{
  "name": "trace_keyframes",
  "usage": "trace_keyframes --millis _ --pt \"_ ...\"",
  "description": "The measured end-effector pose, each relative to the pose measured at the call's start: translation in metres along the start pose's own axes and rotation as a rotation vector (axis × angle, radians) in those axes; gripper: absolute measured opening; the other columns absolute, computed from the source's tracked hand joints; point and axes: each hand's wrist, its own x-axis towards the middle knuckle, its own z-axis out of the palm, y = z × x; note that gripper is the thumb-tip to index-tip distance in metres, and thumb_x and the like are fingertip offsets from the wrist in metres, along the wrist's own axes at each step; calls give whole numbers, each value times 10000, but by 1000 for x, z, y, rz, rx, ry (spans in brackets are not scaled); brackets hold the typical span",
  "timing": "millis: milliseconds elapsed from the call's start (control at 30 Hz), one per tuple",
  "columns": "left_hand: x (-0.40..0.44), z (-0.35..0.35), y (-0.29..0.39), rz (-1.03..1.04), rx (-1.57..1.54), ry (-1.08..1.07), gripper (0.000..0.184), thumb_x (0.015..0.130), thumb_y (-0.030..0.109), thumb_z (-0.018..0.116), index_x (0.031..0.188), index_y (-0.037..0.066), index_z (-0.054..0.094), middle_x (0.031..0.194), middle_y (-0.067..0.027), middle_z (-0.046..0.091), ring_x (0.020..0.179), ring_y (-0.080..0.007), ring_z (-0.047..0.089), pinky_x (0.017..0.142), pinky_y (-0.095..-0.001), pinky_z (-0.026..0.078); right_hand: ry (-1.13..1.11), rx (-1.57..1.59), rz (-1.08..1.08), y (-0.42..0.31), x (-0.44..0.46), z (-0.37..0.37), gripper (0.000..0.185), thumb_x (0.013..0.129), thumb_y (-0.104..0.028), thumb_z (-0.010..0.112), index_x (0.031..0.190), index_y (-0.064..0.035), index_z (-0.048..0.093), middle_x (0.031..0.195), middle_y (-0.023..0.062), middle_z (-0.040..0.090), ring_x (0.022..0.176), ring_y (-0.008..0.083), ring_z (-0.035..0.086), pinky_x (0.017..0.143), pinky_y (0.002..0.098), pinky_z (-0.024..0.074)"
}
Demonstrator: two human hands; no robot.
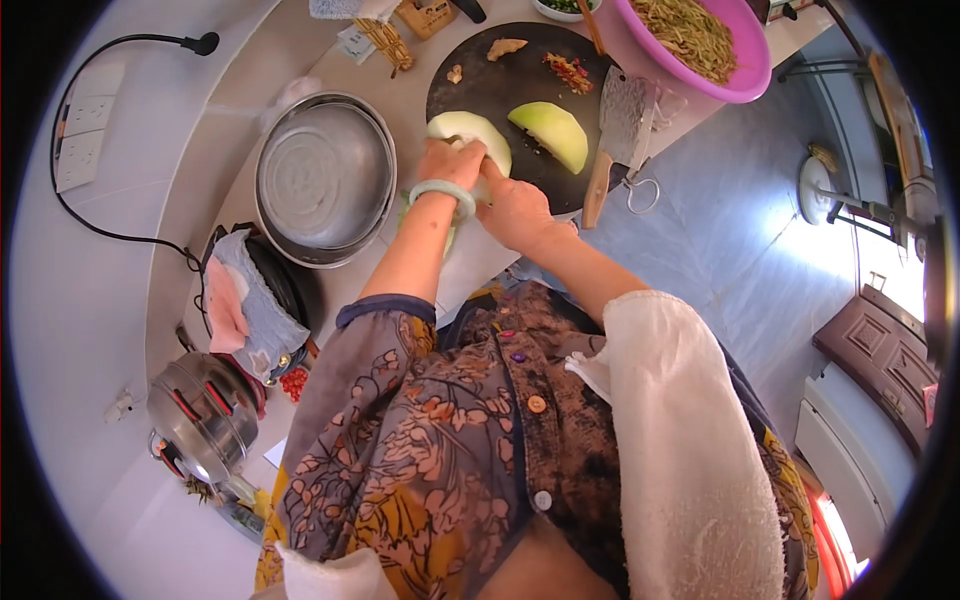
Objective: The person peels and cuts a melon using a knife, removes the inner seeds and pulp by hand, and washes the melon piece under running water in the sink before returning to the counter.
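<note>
Both of my hands are at a pale, peeled piece of melon or gourd [470,128] on the left part of the round dark cutting board [460,70]. My left hand [450,165], with a pale bangle at the wrist, has its fingers pressed on the piece's lower edge. Close beside it, my right hand [515,212] has bent fingers near the same edge; its fingertips and anything in them are too small to make out. A second green-skinned piece [552,135] lies to the right. The cleaver [625,120] rests at the board's right edge, its wooden handle toward me.
Nested metal basins [325,180] stand left of the board. A pink basin [750,60] of shredded food is at the upper right. Ginger [506,48] and chopped red bits [568,72] lie on the board's far part. A steel pot [205,415] sits lower left.
</note>
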Motion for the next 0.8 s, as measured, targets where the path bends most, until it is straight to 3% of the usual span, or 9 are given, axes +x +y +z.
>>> trace_keyframes --millis 133,233,333,433,500,800 --pt "3 0 -5 -28 -22 -32 474 763 347 635 1018 -50 685 993 -221 704 945 -349 684 836 -408 504 -8 -65 -43 0 4 2 591 873 -227 638 1366 -56 362 932 246 683 911 399 673 810 485 526" --pt "4 5 -10 83 -42 57 472 775 339 620 1013 -63 687 987 -239 700 927 -370 685 828 -431 502 12 -98 -55 3 3 7 597 856 -209 641 1359 -43 365 929 237 687 900 390 678 788 484 533" --pt "-1 -7 5 53 86 -50 459 798 334 616 1011 -65 693 1006 -267 688 928 -397 676 841 -441 503 8 -101 -58 -2 6 5 601 841 -199 640 1353 -37 371 933 235 688 885 386 681 773 483 538" --pt "5 -2 -1 57 181 -20 516 816 323 625 1118 -96 623 1097 -292 657 1036 -406 643 903 -419 513 8 -92 -55 -4 3 7 544 843 -204 638 1304 -40 400 931 221 692 876 381 686 760 480 544" --pt "1 -7 5 26 229 -49 471 825 309 623 1098 -75 637 1079 -278 667 1033 -399 647 905 -424 515 48 -108 -84 -5 4 9 443 855 -214 643 1213 -47 444 919 190 701 870 367 693 742 479 551" --pt "10 -2 -4 73 302 43 321 850 249 598 1018 -9 688 1047 -243 687 1024 -392 653 899 -436 524 46 -39 -27 -11 6 11 445 837 -257 660 1184 -66 457 945 204 696 907 378 686 788 467 545"
